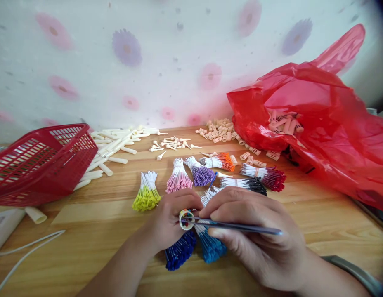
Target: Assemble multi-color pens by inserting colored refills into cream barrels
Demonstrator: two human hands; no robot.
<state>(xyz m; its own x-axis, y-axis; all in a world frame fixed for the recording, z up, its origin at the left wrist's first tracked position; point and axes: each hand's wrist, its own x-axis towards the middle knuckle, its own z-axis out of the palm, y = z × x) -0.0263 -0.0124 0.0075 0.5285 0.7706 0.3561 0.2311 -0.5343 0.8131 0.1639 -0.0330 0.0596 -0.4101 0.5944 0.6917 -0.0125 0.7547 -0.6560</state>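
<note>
Closed around a short cream plastic tube [181, 225], my left hand [169, 218] keeps its round opening turned toward me. Small multicoloured bits show inside the opening. My right hand [250, 235] pinches a pair of dark metal tweezers [244, 227], whose tips reach into the tube's mouth; what the tips touch is too small to tell. Under and around both hands lie bundles of thin white stems with coloured ends: dark blue [180, 251], light blue [212, 245], black [247, 184], pink [179, 177], purple [200, 173], yellow [146, 194], orange [219, 161] and crimson [267, 175].
A red plastic basket [64, 165] stands at the left beside piled cream tubes [114, 144]. Small cream pointed pieces [173, 143] lie at the back. Slotted cream cages [221, 132] spill near a red plastic bag [327, 136] at the right. A white cable [30, 249] crosses the left front.
</note>
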